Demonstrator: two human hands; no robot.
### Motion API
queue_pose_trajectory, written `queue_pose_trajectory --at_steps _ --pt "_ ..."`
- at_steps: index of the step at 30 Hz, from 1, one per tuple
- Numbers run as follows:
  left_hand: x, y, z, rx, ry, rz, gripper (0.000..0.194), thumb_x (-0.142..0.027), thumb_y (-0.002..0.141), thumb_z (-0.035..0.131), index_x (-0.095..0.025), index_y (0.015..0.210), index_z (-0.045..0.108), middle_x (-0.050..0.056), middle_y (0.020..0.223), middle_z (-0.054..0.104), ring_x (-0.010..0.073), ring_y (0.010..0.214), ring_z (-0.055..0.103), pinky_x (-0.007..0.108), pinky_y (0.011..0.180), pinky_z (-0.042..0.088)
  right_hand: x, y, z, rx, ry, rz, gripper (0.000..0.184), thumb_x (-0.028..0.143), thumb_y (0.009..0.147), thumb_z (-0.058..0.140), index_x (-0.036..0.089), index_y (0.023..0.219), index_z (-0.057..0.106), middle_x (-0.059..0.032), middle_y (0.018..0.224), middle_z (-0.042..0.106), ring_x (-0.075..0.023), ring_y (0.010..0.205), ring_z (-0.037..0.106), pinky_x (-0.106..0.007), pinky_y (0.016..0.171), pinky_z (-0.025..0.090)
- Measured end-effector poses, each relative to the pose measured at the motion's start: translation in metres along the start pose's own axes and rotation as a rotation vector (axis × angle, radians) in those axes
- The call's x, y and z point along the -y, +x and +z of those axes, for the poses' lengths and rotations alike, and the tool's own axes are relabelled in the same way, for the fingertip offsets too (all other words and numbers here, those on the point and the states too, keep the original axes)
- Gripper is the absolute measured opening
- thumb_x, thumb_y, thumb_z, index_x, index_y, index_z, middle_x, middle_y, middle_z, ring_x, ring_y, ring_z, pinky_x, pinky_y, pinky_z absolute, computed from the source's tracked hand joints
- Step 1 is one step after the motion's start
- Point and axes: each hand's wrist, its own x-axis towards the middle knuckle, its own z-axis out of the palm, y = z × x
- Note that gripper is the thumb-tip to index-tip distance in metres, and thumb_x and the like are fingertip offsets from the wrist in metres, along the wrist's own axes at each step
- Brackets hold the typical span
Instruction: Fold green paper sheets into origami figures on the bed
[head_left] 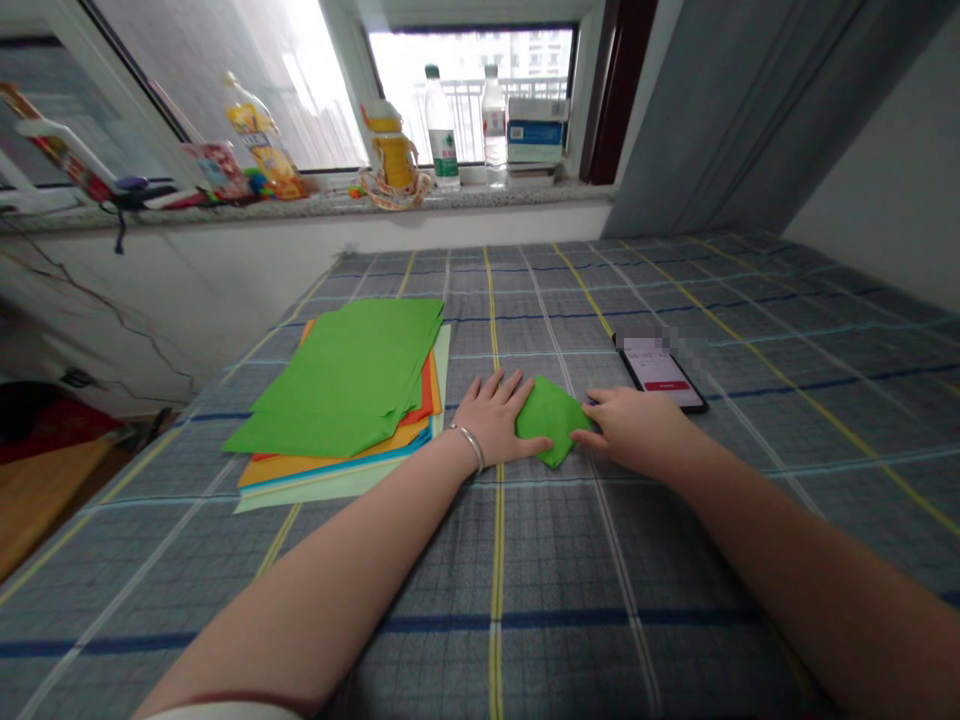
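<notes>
A small piece of folded green paper [553,415] lies on the plaid cloth between my hands. My left hand [491,420], with a silver bracelet at the wrist, rests flat with fingers spread at the paper's left edge; its thumb lies over the lower left part. At the right corner of the paper, my right hand [630,428] has its thumb and index finger closed on the edge. Its other fingers are curled under and partly hidden. To the left is a stack of coloured sheets [360,370], green on top, with orange, yellow, blue and pale green edges below.
A phone [660,372] with its screen lit lies just beyond my right hand. The plaid cloth [555,560] covers the whole surface. On the windowsill [300,210] stand two clear bottles [442,130], a yellow bottle [394,155], a drink bottle [262,135] and a blue-and-white box [537,132].
</notes>
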Motion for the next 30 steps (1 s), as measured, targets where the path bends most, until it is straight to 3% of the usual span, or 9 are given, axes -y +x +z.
queue_pose_trajectory --at_steps 3,8,15,24,27,30 --pt "0.001 -0.006 0.001 -0.014 0.012 0.016 0.099 -0.08 0.073 0.042 -0.019 0.149 0.024 0.008 0.157 0.021 0.0344 0.143 0.019 0.055 0.114 0.017 0.006 0.0 0.006 -0.079 0.016 -0.008 0.054 0.058 0.088 0.045 0.014 0.111 0.068 -0.0164 0.121 0.064 -0.0314 0.105 0.062 -0.041 0.079 0.051" --pt "-0.005 -0.014 -0.001 -0.04 0.039 0.042 0.099 -0.078 0.074 0.043 -0.015 0.148 0.025 0.01 0.156 0.02 0.0318 0.144 0.018 0.051 0.116 0.012 0.011 0.001 0.018 -0.167 0.07 -0.108 0.066 0.057 0.084 0.051 0.014 0.135 0.051 -0.016 0.138 0.052 -0.0315 0.124 0.049 -0.043 0.099 0.041" --pt "-0.012 -0.014 -0.004 0.024 0.023 0.098 0.097 -0.074 0.076 0.042 -0.012 0.148 0.024 0.012 0.156 0.019 0.0284 0.145 0.016 0.048 0.118 0.009 0.014 0.009 0.031 -0.104 0.172 -0.101 0.082 0.06 0.084 0.047 0.007 0.145 0.035 -0.0174 0.15 0.034 -0.0326 0.14 0.026 -0.043 0.114 0.023" --pt "-0.01 -0.015 -0.004 0.054 0.004 0.147 0.11 -0.082 0.068 0.045 -0.012 0.149 0.02 0.017 0.156 0.015 0.0301 0.145 0.014 0.049 0.117 0.009 0.007 0.016 0.042 -0.04 0.253 -0.082 0.111 0.075 0.068 0.054 0.011 0.151 0.019 -0.0161 0.156 0.021 -0.0342 0.144 0.013 -0.05 0.115 0.018" --pt "-0.011 -0.015 -0.003 0.013 -0.002 0.148 0.095 -0.077 0.08 0.034 -0.012 0.148 0.024 0.015 0.156 0.019 0.028 0.145 0.016 0.048 0.117 0.009 0.003 0.017 0.045 -0.038 0.253 -0.061 0.116 0.079 0.066 0.052 0.01 0.151 0.017 -0.0179 0.156 0.018 -0.0357 0.144 0.009 -0.052 0.114 0.016" --pt "-0.012 -0.012 0.0 -0.024 -0.015 0.095 0.071 -0.061 0.093 0.021 -0.016 0.147 0.028 0.009 0.155 0.026 0.0254 0.144 0.02 0.049 0.117 0.011 0.003 0.016 0.046 -0.049 0.249 -0.074 0.109 0.079 0.069 0.048 0.015 0.152 0.018 -0.0173 0.157 0.014 -0.0356 0.144 0.007 -0.054 0.114 0.015"
